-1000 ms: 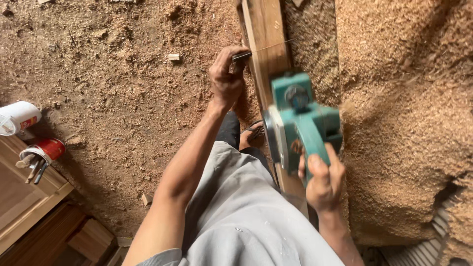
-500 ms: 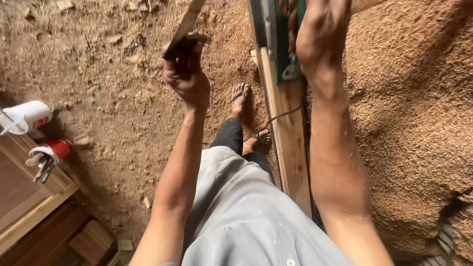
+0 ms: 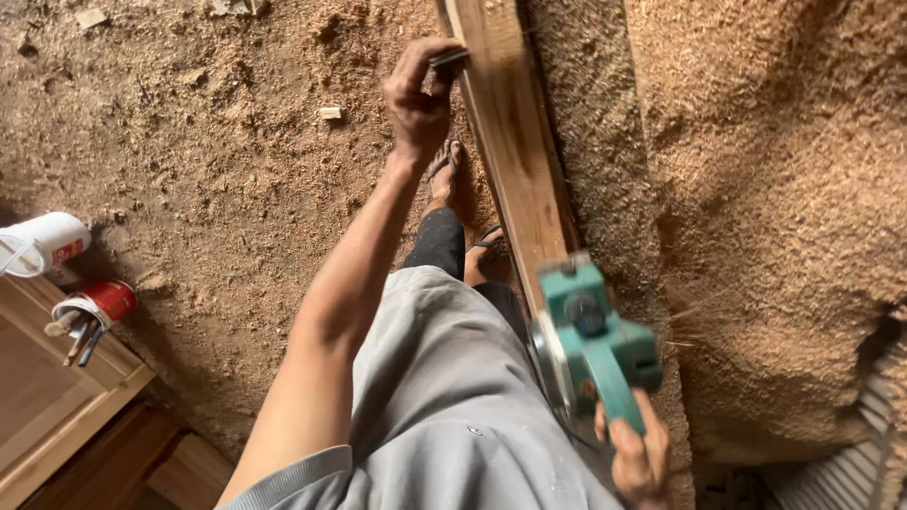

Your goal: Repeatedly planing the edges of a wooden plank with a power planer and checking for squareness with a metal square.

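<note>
A long wooden plank (image 3: 515, 142) runs from the top of the view down toward me, over a sawdust-covered floor. My left hand (image 3: 420, 94) is clamped on the plank's left edge near the top, fingers curled over it. My right hand (image 3: 638, 453) grips the handle of a green electric planer (image 3: 590, 340), which sits at the near end of the plank, blurred by motion. My feet in sandals (image 3: 472, 241) stand just left of the plank.
A deep heap of wood shavings (image 3: 784, 208) fills the right side. A white container (image 3: 42, 243) and a red can with brushes (image 3: 94, 307) stand at the left, above wooden panels (image 3: 47, 397). Small wood scraps (image 3: 329, 113) lie on the floor.
The planer has come back from the far end of the plank to the near end with my right hand. My left hand has dropped back onto the plank's edge.
</note>
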